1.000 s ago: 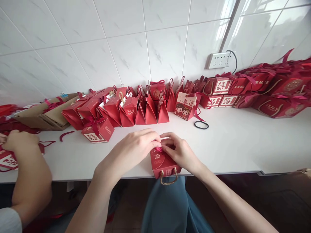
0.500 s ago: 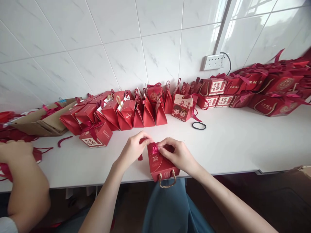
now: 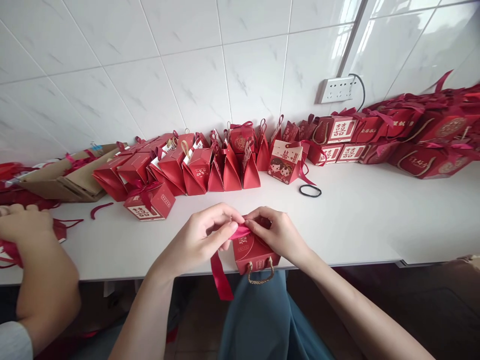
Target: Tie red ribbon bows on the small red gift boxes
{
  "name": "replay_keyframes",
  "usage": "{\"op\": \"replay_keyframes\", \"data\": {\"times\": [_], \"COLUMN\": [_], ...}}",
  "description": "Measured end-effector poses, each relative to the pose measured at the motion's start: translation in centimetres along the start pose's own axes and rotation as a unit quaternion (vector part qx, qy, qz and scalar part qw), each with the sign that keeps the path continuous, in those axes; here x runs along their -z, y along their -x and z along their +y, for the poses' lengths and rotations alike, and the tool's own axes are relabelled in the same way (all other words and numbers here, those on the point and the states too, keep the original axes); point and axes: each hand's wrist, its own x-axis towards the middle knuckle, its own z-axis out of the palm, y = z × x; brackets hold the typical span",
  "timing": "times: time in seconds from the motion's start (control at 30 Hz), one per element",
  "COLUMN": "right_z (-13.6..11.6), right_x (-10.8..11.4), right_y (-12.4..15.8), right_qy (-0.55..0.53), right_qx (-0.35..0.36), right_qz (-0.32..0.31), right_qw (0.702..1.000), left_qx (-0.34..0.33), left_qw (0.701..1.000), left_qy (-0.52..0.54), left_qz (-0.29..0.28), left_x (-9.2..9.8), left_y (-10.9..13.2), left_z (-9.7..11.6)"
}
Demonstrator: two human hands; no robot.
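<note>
A small red gift box (image 3: 258,255) with a twisted rope handle (image 3: 261,281) lies at the table's front edge, its handle hanging over. On top of it, my left hand (image 3: 212,235) pinches a crimson ribbon (image 3: 240,231) between thumb and fingers. My right hand (image 3: 275,232) is closed on the same ribbon beside it, thumb against forefinger. The fingertips of both hands nearly meet. One loose ribbon end (image 3: 222,280) dangles below my left hand, past the table edge. My fingers hide part of the ribbon and the box's top.
Red gift boxes (image 3: 198,172) line the wall, and more are stacked (image 3: 423,155) at right. A black elastic loop (image 3: 310,191) and a ribbon scrap (image 3: 100,210) lie on the white table (image 3: 352,215). At left are a cardboard box (image 3: 75,185) and another person's arm (image 3: 41,265).
My left hand has turned and come closer to my right hand, drawing the ribbon across the box. A longer ribbon end now hangs down below my left hand.
</note>
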Motion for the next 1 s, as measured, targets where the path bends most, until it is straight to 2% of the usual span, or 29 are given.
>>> {"op": "replay_keyframes", "data": {"times": [0.07, 0.1, 0.23, 0.4, 0.6, 0.77, 0.87, 1.0], "right_z": [0.1, 0.1, 0.1, 0.2, 0.2, 0.2, 0.2, 0.4], "right_x": [0.0, 0.0, -0.1, 0.0, 0.1, 0.1, 0.2, 0.3], "right_y": [0.0, 0.0, -0.1, 0.0, 0.0, 0.0, -0.1, -0.2], "right_qy": [-0.001, -0.002, -0.004, 0.0, 0.002, -0.001, -0.005, -0.002], "right_qx": [-0.001, -0.001, 0.001, 0.008, 0.006, 0.007, 0.018, 0.033], "right_qz": [-0.004, -0.005, -0.007, -0.006, -0.009, -0.009, -0.013, -0.022], "right_qw": [1.0, 1.0, 1.0, 1.0, 1.0, 1.0, 1.0, 0.999], "left_qx": [0.018, 0.029, 0.037, -0.008, -0.055, -0.173, -0.17, -0.093], "left_qw": [0.999, 0.998, 0.986, 0.974, 0.947, 0.92, 0.942, 0.972], "left_qy": [-0.018, -0.04, -0.159, -0.228, -0.315, -0.347, -0.289, -0.215], "left_qz": [-0.031, -0.029, 0.03, 0.006, 0.026, 0.055, 0.026, 0.038], "left_x": [0.5, 0.6, 0.9, 1.1, 0.9, 0.3, -0.1, 0.0], "left_y": [0.2, 0.3, 0.5, 0.6, 1.1, 0.3, -1.0, -3.0], "left_z": [-0.1, -0.2, -0.2, 0.3, 0.2, 0.8, 0.8, -0.4]}}
